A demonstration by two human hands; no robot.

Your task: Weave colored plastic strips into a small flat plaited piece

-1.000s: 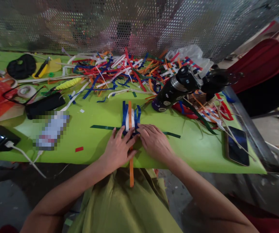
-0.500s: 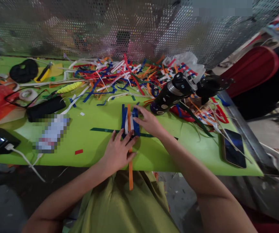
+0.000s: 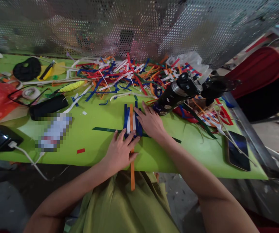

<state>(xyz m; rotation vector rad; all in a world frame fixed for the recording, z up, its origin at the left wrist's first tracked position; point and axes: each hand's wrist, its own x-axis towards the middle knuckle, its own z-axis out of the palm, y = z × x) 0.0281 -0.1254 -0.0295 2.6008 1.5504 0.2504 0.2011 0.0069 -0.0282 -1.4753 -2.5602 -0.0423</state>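
Observation:
Blue strips, white strips and one long orange strip lie side by side, crossing a dark green strip. The orange one runs toward me past the table's front edge. My left hand rests on the near ends with spread fingers, pressing them against the table. My right hand lies flat, its fingertips on the blue strip at the right side. Both hands hide parts of the crossing.
A black bottle stands right of my hands. Behind lies a heap of coloured strips. A phone is at the right, a power bank with a cable at the left. A small red piece lies near the front edge.
My right hand's fingers have flattened and shifted slightly right, and the right blue strip now lies straighter beside the others. My left hand stays on the near ends.

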